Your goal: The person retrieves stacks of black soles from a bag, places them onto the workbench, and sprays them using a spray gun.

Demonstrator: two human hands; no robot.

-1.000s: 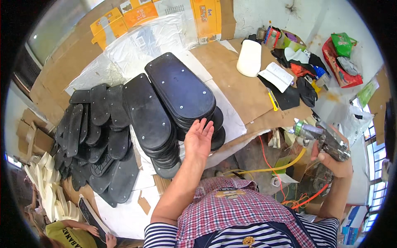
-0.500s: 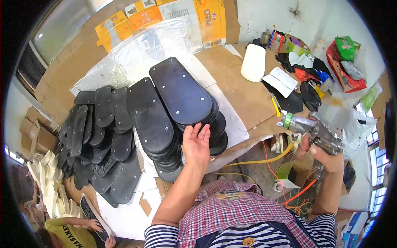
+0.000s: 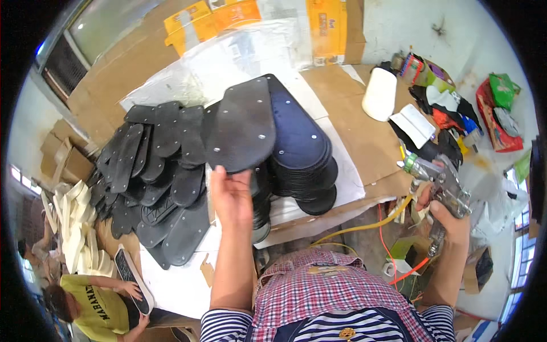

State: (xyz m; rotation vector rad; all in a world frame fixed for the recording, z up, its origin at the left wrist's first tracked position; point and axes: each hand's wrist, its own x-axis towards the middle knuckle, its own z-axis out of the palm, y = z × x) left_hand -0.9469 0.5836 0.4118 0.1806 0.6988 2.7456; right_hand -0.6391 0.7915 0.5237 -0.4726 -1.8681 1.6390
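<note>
My right hand (image 3: 453, 222) wraps around a metal spray gun (image 3: 436, 174), fingers curled about its grip; a yellow hose (image 3: 364, 229) and an orange hose (image 3: 410, 271) run near it. My left hand (image 3: 232, 199) grips the near end of a black panel (image 3: 242, 128), thumb at the rim; the other fingers are partly hidden. The panel tilts above the left stack (image 3: 262, 208), overlapping the right stack (image 3: 305, 182) in view. Past my right forearm, a cardboard box (image 3: 472, 273) holds something dark. The bench (image 3: 353, 208) has its near edge between me and the stacks; brown cardboard (image 3: 353, 128) spans from their white sheet toward a white cone (image 3: 380, 94). Leftward, black pieces (image 3: 159, 188) overlap in a heap. Farther, a red bag (image 3: 507, 143) holds a green bag (image 3: 502, 91) near the pale wall (image 3: 393, 28).
</note>
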